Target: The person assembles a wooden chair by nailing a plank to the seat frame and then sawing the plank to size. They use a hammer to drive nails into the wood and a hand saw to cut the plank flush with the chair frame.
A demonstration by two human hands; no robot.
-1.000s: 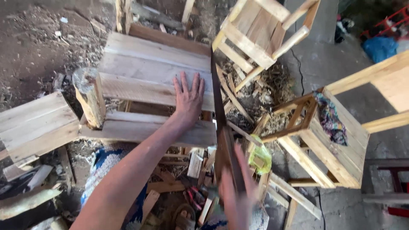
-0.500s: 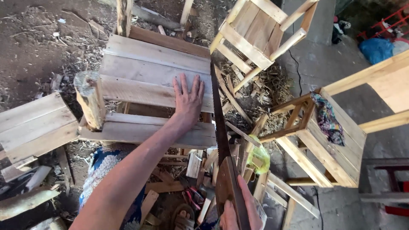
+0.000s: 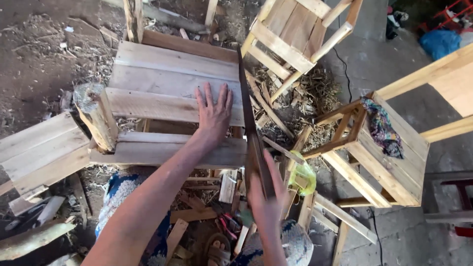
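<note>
My left hand (image 3: 213, 109) lies flat, fingers spread, on a plank of an unfinished wooden chair seat (image 3: 167, 83) in front of me. My right hand (image 3: 266, 197) grips the wooden handle of a hand saw (image 3: 248, 118). The saw's long dark blade runs along the right ends of the seat planks, just right of my left hand. A rough log post (image 3: 96, 118) stands at the seat's left corner.
Another bare wooden chair (image 3: 295, 34) lies tilted at the top. A third (image 3: 384, 152) stands at right with a patterned cloth (image 3: 382, 129) on it. A plank bench (image 3: 39, 150) is at left. Offcuts, shavings and a yellow-green bag (image 3: 301, 173) litter the ground.
My right hand has slid the saw forward and up along the plank ends; the hand shows higher in view. The left hand stays pressed on the same plank.
</note>
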